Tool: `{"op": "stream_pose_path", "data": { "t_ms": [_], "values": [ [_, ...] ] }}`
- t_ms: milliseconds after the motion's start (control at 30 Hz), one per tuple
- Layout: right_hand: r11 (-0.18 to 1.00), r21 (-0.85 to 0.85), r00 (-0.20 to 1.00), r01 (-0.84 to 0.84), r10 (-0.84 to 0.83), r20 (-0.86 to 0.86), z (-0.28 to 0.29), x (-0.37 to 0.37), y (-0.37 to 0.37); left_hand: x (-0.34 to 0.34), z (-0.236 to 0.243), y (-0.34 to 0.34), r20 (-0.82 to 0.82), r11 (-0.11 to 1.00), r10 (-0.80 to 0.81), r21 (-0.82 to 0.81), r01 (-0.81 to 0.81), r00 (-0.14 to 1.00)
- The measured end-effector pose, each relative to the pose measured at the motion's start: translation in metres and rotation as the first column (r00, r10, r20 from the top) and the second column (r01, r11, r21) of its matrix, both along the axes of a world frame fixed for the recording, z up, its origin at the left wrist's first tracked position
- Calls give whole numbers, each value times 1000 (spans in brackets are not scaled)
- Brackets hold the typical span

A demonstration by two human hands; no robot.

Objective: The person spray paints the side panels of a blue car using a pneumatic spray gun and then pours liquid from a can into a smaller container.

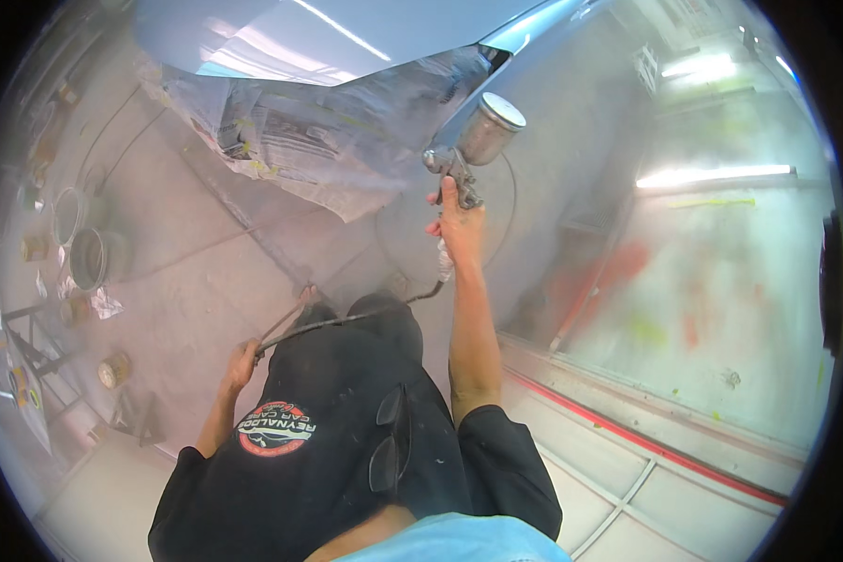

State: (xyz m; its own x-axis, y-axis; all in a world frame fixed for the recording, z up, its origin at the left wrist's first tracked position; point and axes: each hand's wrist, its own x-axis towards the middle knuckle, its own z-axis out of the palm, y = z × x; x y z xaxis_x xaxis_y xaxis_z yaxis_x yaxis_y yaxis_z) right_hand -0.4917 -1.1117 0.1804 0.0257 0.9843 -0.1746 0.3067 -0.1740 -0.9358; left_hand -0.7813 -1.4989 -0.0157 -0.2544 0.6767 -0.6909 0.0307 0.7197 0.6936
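Observation:
My right hand (pixel 461 227) is wrapped round the handle of a metal spray gun (pixel 457 169), its grey cup (pixel 487 136) with a pale lid tilted at the top. The gun is beside a glossy light-blue car panel (pixel 281 33), whose lower edge is covered with masking newspaper (pixel 314 140). From the whitish wrapped fitting under the handle, a dark air hose (pixel 347 320) runs across in front of my body. At the left, my left hand (pixel 243 363) is closed around that hose. Haze hangs around the gun and panel.
Buckets (pixel 89 258) and a small can (pixel 114 370) stand on the dusty floor at the left, near a dark metal stand (pixel 42 347). On the right, a paint-spotted pale wall carries a bright tube light (pixel 717 175). A red strip (pixel 646 436) runs along its base.

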Motion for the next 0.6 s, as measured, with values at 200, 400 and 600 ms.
{"op": "stream_pose_path", "data": {
  "t_ms": [200,400,600],
  "values": [
    [979,157,967,133,-93,-238,-5,21,66,-21,9,23,-64,999,35,23,-33,997],
    [882,291,909,370,-279,-308,25,40,151,-15,-2,32,-99,983,142,128,-129,985],
    [927,194,923,320,-259,-286,25,36,149,-11,-34,45,23,963,262,57,-263,965]
  ]
}}
